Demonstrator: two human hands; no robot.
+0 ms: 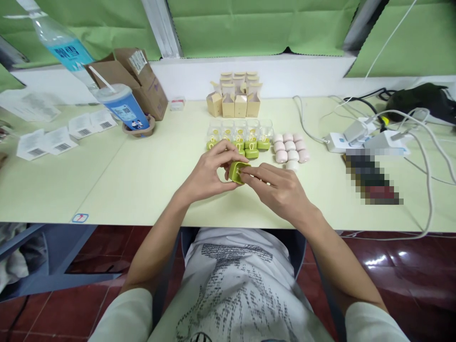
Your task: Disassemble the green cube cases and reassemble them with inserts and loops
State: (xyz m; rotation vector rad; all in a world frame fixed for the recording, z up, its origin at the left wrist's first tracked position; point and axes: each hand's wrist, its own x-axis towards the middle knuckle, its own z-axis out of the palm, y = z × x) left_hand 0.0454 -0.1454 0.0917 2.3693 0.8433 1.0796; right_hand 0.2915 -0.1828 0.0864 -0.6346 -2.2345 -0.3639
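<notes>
My left hand is closed round a small square green cap, its hollow side tilted up toward me. The fingers of my right hand are pinched together at the cap's opening. A tiny pale piece shows inside by those fingertips, too small to name. Just beyond my hands stand rows of clear containers with green bases and yellow loops, partly hidden by my left hand. Right of them sits a group of pale pink and white rounded pieces.
Open cream cardboard boxes stand against the wall. A blue cup, a brown carton, a tilted bottle and white boxes are on the left. Power strips with loose cables lie on the right, beside a blurred-out object.
</notes>
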